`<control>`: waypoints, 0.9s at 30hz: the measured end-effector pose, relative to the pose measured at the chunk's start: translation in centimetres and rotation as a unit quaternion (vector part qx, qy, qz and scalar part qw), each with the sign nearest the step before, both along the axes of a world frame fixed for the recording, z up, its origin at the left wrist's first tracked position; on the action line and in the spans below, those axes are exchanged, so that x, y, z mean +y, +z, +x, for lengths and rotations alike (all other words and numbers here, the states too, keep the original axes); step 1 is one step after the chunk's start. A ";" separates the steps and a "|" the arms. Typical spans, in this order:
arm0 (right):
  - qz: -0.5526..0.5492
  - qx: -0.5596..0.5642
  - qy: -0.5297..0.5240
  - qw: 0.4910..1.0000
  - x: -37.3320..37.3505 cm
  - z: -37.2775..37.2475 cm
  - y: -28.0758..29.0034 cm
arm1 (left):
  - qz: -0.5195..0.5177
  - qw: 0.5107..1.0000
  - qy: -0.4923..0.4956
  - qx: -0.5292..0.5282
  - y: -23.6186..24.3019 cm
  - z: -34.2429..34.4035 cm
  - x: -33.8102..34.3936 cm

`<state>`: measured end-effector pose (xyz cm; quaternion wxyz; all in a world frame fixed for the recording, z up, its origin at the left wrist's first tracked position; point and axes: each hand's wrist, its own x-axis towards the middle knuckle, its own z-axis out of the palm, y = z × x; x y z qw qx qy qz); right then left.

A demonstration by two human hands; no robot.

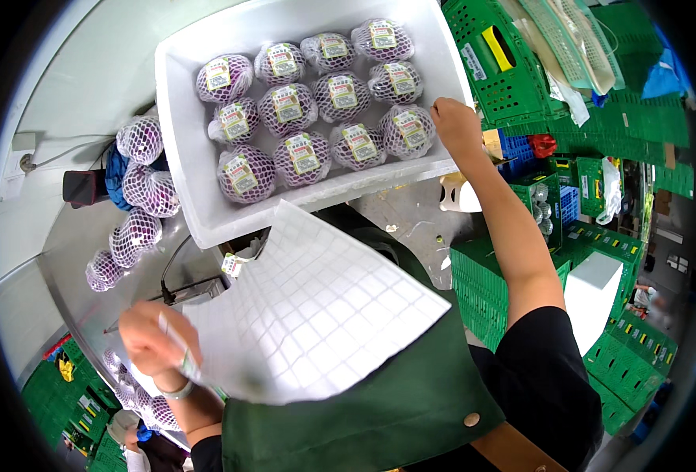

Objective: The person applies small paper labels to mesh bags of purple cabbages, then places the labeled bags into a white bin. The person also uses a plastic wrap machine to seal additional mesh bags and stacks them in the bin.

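A white foam box [308,191] holds rows of round purple produce [287,104], perhaps red cabbages, each in clear wrap and white netting with a label. At the box's right rim, my right hand [458,130] has its fingers curled closed against the edge. My left hand [159,342], smeared a little by motion, is closed at the left edge of a white sheet with a grid pattern [324,307]. That sheet slants in front of my green apron [363,433], just below the box, and its near left part is blurred.
More netted purple produce [139,187] lies left of the box on a metal surface [64,244]. A black cable [168,271] runs near my left hand. Green crates [489,291] stack up on the right, beside a white block [593,295]. Another person [131,440] shows at lower left.
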<state>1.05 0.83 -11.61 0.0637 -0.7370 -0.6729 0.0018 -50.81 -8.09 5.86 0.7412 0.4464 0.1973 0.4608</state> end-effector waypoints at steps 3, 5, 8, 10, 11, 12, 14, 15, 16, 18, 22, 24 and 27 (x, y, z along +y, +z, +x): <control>-0.035 -0.064 0.047 0.996 1.2 0.6 -2.9 | -0.037 0.935 -0.266 -0.233 -0.1 -1.5 1.3; -0.062 -0.062 0.058 0.994 1.8 0.2 -4.2 | -0.008 0.907 -0.318 -0.275 1.4 -0.9 1.0; -0.116 -0.016 0.060 0.991 1.9 1.1 -4.6 | -0.027 0.937 -0.257 -0.236 1.7 -2.2 -0.9; -0.152 0.019 0.045 0.987 1.8 1.9 -4.0 | 0.021 0.999 -0.020 -0.045 0.7 -2.5 -4.0; -0.167 0.030 0.034 0.985 2.1 2.0 -3.4 | 0.020 0.993 0.088 0.075 0.6 -2.2 -5.6; -0.183 0.040 0.021 0.982 2.3 2.1 -2.8 | 0.067 0.978 0.045 0.194 0.2 -2.8 -4.5; -0.173 0.059 0.076 0.980 2.0 1.4 -1.9 | 0.063 0.927 0.132 0.347 1.0 -0.2 -4.0; -0.209 0.083 0.091 0.970 1.7 1.5 -2.1 | 0.064 0.920 0.136 0.363 1.0 1.6 -3.1; -0.244 0.106 0.105 0.958 1.3 1.5 -2.1 | 0.065 0.913 0.138 0.378 1.0 3.3 -1.9; -0.170 0.154 0.074 0.970 0.6 0.9 -0.9 | 0.069 0.915 0.098 0.385 0.8 5.9 0.2; -0.086 0.432 0.124 0.889 -2.0 -9.2 11.1 | 0.149 0.913 0.080 0.372 -1.0 9.9 2.2; -0.099 0.481 0.205 0.847 -4.5 -13.5 14.8 | 0.143 0.921 0.072 0.357 -1.2 11.5 2.7; -0.111 0.494 0.195 0.840 -6.7 -16.1 16.3 | 0.206 0.906 0.091 0.358 -1.7 13.0 3.2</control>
